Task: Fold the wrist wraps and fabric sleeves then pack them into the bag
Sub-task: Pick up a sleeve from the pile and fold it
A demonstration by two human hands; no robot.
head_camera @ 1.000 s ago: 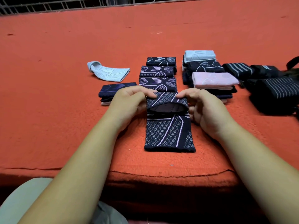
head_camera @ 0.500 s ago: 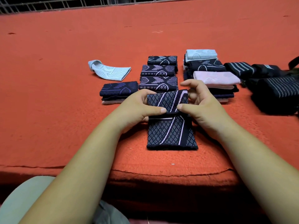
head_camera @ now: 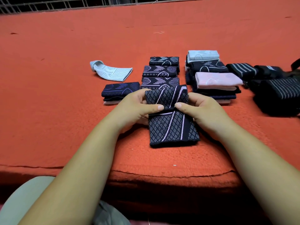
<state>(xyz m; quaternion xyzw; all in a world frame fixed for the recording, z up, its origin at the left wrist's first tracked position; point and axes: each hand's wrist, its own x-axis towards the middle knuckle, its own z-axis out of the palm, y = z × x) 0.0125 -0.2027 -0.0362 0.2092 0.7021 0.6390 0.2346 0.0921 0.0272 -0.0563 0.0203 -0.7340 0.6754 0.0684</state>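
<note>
Farthest left on the bench (head_camera: 48,111), a pale blue sleeve (head_camera: 112,72) lies flat and unfolded, with a short navy stack (head_camera: 121,90) just beside it, nearer the front edge. Right of these, three folded navy sleeves (head_camera: 162,71) run in a row from mid-bench toward the back. Near the middle of the front edge, the left hand (head_camera: 136,108) pinches the left side of a diamond-patterned sleeve (head_camera: 172,127), thumb on top. The sleeve's near half lies flat on the bench, and its far half is lifted and doubled over (both thumbs sit at the fold). The right hand (head_camera: 206,109) pinches the right side likewise. Beyond it stand a pink-topped stack (head_camera: 217,80) and, behind that, a blue-topped stack (head_camera: 203,54). Dark striped wraps (head_camera: 279,95) lie at the right edge.
</note>
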